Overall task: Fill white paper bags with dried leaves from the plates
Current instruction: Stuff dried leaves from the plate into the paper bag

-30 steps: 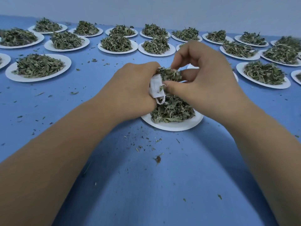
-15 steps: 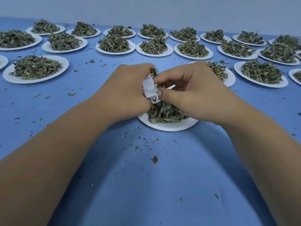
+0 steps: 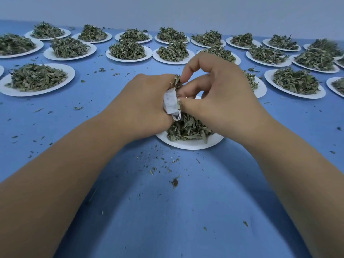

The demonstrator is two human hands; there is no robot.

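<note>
Now the left hand [image 3: 147, 101] grips a crinkled white paper bag [image 3: 170, 103], right hand [image 3: 219, 94] pinching crumbly dried leaves [image 3: 177, 81] at its mouth, above a round plate [image 3: 188, 145] on the blue, leaf-flecked bench [image 3: 186, 211].

Blue-covered table [image 3: 167, 220] against a plain, pale grey wall [image 3: 167, 8], soft even light.

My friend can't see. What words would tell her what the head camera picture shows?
A left hand grips a small white paper bag while the right hand pinches dried leaves at its top, above a plate of leaves. More plates of leaves stand in rows behind, on a blue table strewn with crumbs.
</note>
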